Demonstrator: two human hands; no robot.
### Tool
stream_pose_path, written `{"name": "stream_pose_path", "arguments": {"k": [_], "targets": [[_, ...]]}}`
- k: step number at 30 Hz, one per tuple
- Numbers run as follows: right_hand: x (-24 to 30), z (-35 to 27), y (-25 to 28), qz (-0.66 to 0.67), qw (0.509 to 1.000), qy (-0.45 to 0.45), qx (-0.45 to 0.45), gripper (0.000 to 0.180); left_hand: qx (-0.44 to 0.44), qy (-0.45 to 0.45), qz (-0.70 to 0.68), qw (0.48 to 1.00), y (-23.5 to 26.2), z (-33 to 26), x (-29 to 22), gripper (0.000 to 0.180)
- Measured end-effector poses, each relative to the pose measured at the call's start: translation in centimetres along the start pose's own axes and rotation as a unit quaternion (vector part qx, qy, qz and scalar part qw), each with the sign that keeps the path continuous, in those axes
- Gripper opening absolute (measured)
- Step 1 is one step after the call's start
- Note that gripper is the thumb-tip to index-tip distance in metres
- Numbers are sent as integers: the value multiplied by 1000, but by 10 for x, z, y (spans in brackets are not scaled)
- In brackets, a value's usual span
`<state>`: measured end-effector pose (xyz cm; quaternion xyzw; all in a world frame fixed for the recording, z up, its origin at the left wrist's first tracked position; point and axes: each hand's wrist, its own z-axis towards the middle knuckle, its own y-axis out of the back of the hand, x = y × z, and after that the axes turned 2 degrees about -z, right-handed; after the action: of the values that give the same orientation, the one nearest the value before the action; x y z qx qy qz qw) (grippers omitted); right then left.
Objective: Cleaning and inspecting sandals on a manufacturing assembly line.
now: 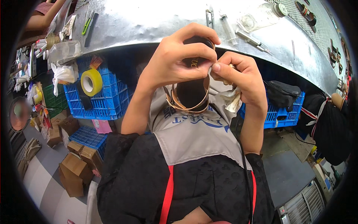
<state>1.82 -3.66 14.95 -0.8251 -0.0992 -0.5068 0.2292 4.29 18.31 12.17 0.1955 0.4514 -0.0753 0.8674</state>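
In front of my chest, below the table edge, I hold a sandal (pixel 190 93) with a black insole and thin brown straps with pale edges. My left hand (pixel 175 56) is wrapped round its upper part, fingers curled over the dark sole and the thumb side near the straps. The fingertips of my right hand (pixel 240 72) are pinched close beside my left fingertips at the sandal's edge. A crumpled off-white cloth (pixel 233 102) hangs out of that right hand. What exactly lies between the meeting fingertips is hidden. A grey apron (pixel 197 138) is behind the sandal.
On the metal table (pixel 130 22) lie a syringe (pixel 228 30), another syringe-like tool (pixel 253 41), a cutter (pixel 88 23) and a clear bottle (pixel 261 16). Blue crates (pixel 108 97) stand underneath, with yellow tape (pixel 91 82) at one. Another person's arm (pixel 44 16) shows at upper left.
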Motion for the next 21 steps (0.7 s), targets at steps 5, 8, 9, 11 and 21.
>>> {"name": "stream_pose_path", "arguments": {"k": [5, 8, 9, 11, 21], "targets": [[0, 1, -6, -89, 995, 27, -45, 18, -8, 20, -28, 999, -1, -2, 8, 20], [-1, 2, -8, -165, 983, 45, -71, 19, -10, 37, -51, 998, -2, -4, 12, 18], [-1, 2, -8, -198, 975, 54, -82, 19, -9, 38, -50, 998, -2, -4, 13, 18], [-3, 3, -8, -207, 972, 71, -88, 19, -2, 44, -69, 997, -2, -4, 15, 15], [-14, 4, -12, -160, 977, 78, -114, 18, -1, 97, -108, 989, 0, -7, 25, 4]]}}
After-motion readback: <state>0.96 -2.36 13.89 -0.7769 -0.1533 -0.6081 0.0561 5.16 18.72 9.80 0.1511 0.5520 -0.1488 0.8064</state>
